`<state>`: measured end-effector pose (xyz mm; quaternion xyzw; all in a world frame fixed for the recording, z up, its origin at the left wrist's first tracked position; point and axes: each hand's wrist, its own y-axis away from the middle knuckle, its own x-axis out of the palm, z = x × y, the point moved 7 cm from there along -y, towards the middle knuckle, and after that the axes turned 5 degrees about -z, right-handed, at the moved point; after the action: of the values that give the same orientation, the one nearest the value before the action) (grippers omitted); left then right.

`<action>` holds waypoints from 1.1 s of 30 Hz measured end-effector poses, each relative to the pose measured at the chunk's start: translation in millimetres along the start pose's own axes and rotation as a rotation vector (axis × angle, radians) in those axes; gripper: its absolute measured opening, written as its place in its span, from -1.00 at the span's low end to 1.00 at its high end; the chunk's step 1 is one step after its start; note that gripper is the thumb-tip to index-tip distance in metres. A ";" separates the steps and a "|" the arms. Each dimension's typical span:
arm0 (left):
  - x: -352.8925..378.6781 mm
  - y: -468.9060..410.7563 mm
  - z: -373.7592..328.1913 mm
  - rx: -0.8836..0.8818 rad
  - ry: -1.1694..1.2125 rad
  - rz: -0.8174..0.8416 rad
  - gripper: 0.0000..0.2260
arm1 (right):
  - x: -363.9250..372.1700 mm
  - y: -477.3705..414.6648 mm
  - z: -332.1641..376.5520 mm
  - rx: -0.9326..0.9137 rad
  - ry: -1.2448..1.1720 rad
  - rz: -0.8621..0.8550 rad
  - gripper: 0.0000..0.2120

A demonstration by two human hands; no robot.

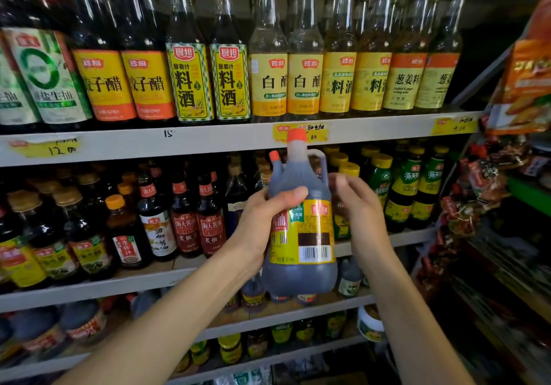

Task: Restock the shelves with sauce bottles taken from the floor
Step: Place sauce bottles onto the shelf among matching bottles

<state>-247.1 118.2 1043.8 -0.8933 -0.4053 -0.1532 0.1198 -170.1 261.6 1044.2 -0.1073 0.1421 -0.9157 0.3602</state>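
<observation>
Gripping the soy sauce jug (301, 235) in my left hand (262, 220), right hand (357, 205) loosely open just beside it, I hold it before the middle shelf (89, 287). It is not shelved yet; a matching red-capped jug (275, 165) stands behind.

Handled bottle (301, 220) upright before shelving, between left hand (262, 223), gripping its left flank, and right hand (357, 205), just beside its right. Second handled bottle (275, 165) directly behind. Tall bottles (268, 56) in row on upper shelf (149, 143) above. Hanging packets (524, 86) far right.
</observation>
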 end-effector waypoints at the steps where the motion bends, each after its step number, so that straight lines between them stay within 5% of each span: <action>1: -1.9 -0.2 -0.4 0.010 0.012 -0.035 -0.58 | 4.3 14.8 -1.2 0.010 -0.051 0.038 -0.65; 6: -7.9 -0.1 -2.8 0.075 -0.046 -0.131 -0.57 | 30.2 77.1 -25.0 0.121 -0.288 0.203 -0.29; 11: -16.5 -0.4 -14.5 0.078 -0.061 -0.119 -0.61 | 46.6 63.2 -22.8 0.157 -0.342 0.242 -0.46; 17: -35.7 -3.7 -31.0 0.004 -0.148 -0.058 -0.42 | 58.6 50.1 -28.8 0.263 -0.572 0.172 -0.37; 24: -34.4 1.3 -31.3 0.060 -0.147 -0.040 -0.61 | 73.0 58.1 -33.3 0.513 -0.825 0.307 0.13; 28: -30.9 1.5 -27.6 0.089 -0.175 -0.049 -0.68 | 72.3 61.4 -35.3 0.543 -0.896 0.344 0.12; 33: -27.6 -1.9 -22.6 0.074 -0.181 -0.040 -0.72 | 70.0 61.4 -35.9 0.543 -0.896 0.417 -0.15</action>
<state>-269.8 92.7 1054.6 -0.8901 -0.4377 -0.0590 0.1126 -192.5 176.9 996.4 -0.3586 -0.2473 -0.6938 0.5735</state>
